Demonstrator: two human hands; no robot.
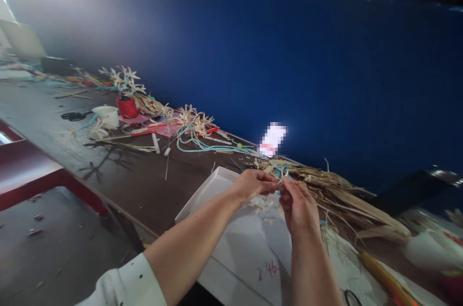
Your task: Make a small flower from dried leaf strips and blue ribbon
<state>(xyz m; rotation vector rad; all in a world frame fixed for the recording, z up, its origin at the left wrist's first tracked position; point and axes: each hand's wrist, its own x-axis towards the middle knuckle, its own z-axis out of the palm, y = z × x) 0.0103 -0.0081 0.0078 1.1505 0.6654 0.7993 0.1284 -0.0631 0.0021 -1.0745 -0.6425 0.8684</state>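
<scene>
Over a white cardboard tray (pixel 204 189), the fingertips of both my hands meet. My left hand (pixel 254 184) is closed in a pinch from the left, and my right hand (pixel 297 199) pinches from the right. Between them shows the pointed pale tip of a small dried-husk flower (pixel 284 174), mostly hidden by the fingers. A bit of teal cord shows just behind and below the fingertips; whether it joins the flower I cannot tell. Pale husk scraps (pixel 262 205) lie in the tray beneath my hands.
A bundle of dried husk (pixel 347 190) lies right of the tray. Leftward are finished-looking husk flowers (pixel 195 120), teal cords (pixel 202 147), a red thread spool (pixel 127 107), a white cup (pixel 107 117) and black scissors (pixel 74 116). A blue partition (pixel 325 69) stands behind; a red stool (pixel 32 171) is at left.
</scene>
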